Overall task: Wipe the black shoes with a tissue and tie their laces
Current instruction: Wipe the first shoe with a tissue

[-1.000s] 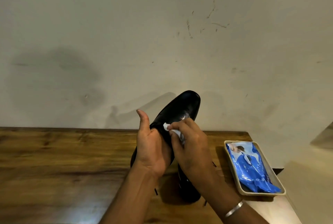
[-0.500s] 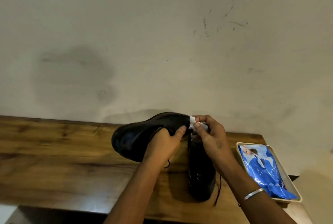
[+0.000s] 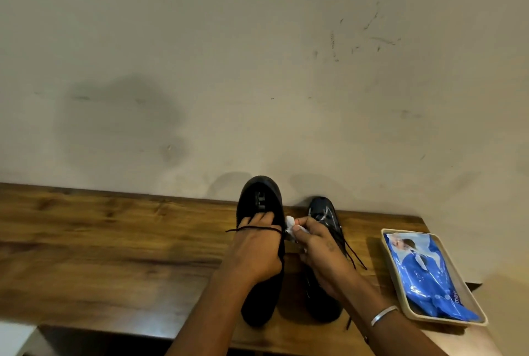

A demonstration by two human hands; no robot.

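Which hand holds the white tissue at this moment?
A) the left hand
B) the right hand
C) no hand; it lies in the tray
B: the right hand pinches the white tissue with its fingertips, while the left hand grips the black shoe.

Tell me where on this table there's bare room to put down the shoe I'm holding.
The widest bare patch of table is left of the shoe in your left hand. A narrow strip lies between the other shoe and the tray, though a loose lace crosses it. The middle is crowded: both shoes, your right hand, the tissue.
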